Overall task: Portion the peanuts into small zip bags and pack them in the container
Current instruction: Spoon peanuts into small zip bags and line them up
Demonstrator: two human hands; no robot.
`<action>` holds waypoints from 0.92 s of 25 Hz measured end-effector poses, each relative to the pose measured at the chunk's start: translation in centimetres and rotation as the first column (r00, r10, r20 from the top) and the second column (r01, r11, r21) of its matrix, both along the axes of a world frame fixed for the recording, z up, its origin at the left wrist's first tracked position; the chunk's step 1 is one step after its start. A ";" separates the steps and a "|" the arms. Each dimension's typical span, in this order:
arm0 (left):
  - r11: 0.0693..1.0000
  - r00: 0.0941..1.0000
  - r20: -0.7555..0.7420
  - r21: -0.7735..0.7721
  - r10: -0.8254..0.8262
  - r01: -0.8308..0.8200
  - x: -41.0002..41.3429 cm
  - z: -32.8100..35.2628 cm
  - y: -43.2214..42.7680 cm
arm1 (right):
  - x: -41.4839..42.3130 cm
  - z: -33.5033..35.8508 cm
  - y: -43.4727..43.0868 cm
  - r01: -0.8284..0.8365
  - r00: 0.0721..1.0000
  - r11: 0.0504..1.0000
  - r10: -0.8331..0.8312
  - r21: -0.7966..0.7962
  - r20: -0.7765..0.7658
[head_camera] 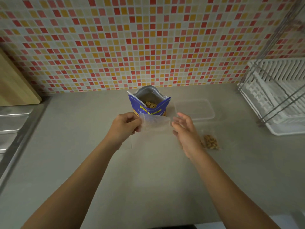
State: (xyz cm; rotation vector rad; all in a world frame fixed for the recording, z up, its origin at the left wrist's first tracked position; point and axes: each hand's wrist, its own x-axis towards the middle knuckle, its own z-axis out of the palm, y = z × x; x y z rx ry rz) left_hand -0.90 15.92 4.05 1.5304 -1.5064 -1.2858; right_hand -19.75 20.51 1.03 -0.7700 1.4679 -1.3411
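A blue peanut pouch stands open near the back of the counter, with peanuts showing inside. Just in front of it my left hand pinches the left edge of a small empty clear zip bag, held above the counter. My right hand is at the bag's right edge with its fingers loosely spread; I cannot tell whether it touches the bag. A filled zip bag of peanuts lies on the counter right of my right hand. A clear plastic container sits right of the pouch.
A white dish rack fills the right side of the grey counter. A steel sink edge runs along the left, with a wooden board leaning behind it. A mosaic-tiled wall closes the back.
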 end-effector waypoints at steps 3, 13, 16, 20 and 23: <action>1.000 1.000 0.027 0.014 0.008 -0.009 0.4 0.2 -0.5 | -0.5 -0.8 0.1 -0.179 0.749 0.935 -0.072 -0.306 -0.659; 0.996 0.994 0.079 0.060 -0.069 0.065 -0.6 0.7 -0.2 | 1.6 0.8 -1.1 -0.547 0.332 0.832 0.114 -0.092 -0.936; 0.996 0.995 0.078 0.068 -0.054 0.049 -0.8 0.5 0.0 | 1.9 0.3 -1.2 -0.555 0.310 0.825 0.085 -0.108 -0.947; 0.991 0.996 0.054 0.113 -0.072 0.066 -0.9 1.4 0.0 | 1.6 0.3 -1.7 -0.536 0.436 0.823 0.078 -0.189 -0.897; 0.979 0.979 -0.083 0.098 0.187 -0.179 -0.2 2.0 -1.2 | 0.9 0.6 -1.9 -0.421 0.701 0.872 0.138 -0.251 -0.699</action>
